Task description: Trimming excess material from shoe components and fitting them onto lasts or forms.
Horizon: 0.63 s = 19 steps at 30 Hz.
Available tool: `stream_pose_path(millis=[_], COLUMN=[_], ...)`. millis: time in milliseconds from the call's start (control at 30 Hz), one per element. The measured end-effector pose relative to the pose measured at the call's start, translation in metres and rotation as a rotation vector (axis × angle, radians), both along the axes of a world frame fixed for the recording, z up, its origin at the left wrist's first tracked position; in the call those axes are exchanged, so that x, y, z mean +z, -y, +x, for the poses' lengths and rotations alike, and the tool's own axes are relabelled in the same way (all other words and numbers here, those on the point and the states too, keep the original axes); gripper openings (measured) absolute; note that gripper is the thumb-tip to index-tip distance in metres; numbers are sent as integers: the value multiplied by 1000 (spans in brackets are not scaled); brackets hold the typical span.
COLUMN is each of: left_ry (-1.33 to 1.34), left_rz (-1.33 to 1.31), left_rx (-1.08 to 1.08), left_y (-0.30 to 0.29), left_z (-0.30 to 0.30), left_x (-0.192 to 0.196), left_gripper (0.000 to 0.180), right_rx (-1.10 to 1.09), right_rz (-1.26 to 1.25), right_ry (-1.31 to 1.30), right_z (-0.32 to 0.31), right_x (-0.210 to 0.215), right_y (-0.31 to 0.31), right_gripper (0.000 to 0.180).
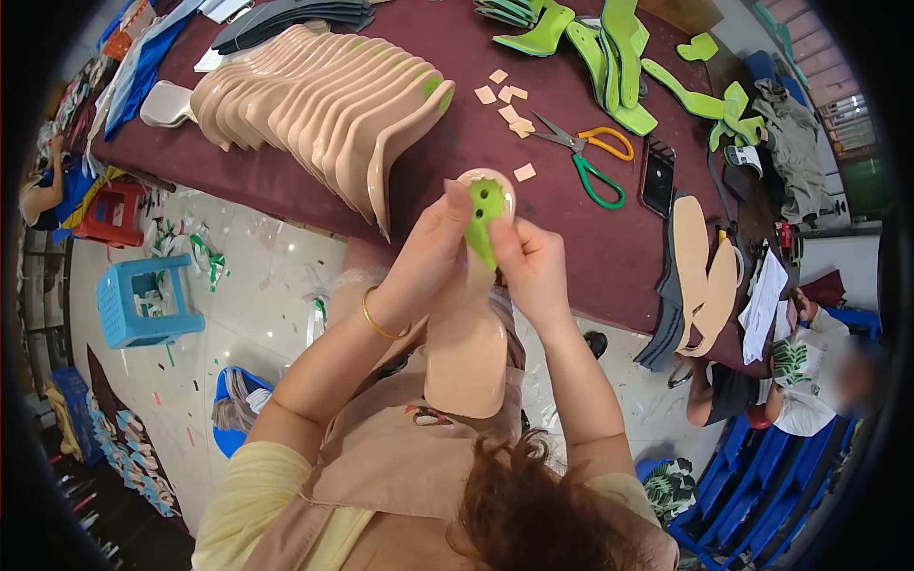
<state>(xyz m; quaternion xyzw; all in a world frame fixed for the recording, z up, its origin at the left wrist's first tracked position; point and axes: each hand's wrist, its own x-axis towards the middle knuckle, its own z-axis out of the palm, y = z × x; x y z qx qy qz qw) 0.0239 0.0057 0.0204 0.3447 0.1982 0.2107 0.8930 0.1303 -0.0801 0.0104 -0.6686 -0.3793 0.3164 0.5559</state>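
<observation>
I hold a beige shoe insole (466, 352) upright in front of me, heel end up. A green heel pad (483, 219) with small holes lies on that heel end. My left hand (430, 252) grips the insole's left side with its thumb on the green pad. My right hand (531, 266) pinches the pad's right edge against the insole. A gold bangle (373, 324) circles my left wrist.
A dark red table (590, 247) carries a row of stacked beige insoles (324, 100), green insole pieces (609, 48), scissors (586, 152) with orange and green handles, small beige patches (509, 100), a phone (658, 176) and more insoles (700, 276). A blue stool (143, 300) stands left; a person (800, 381) sits right.
</observation>
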Motion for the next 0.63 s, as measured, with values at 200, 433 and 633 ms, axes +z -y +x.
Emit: stream_pose_path(millis=[200,433,633], left_ry=[-141,-133,-55], left_rz=[446,406,159], left_rx=[-3,57,-261], left_y=[12,18,24], left_z=[-17,-18,-26], left_x=[-16,-15,-13], left_gripper=[29,37,61], right_rx=[-141,22,432], right_rz=[90,87,196], right_ry=[125,40,-537], right_z=[8,7,24], right_x=[-7,-2,5], right_y=[1,14,13], right_gripper=[32,28,92])
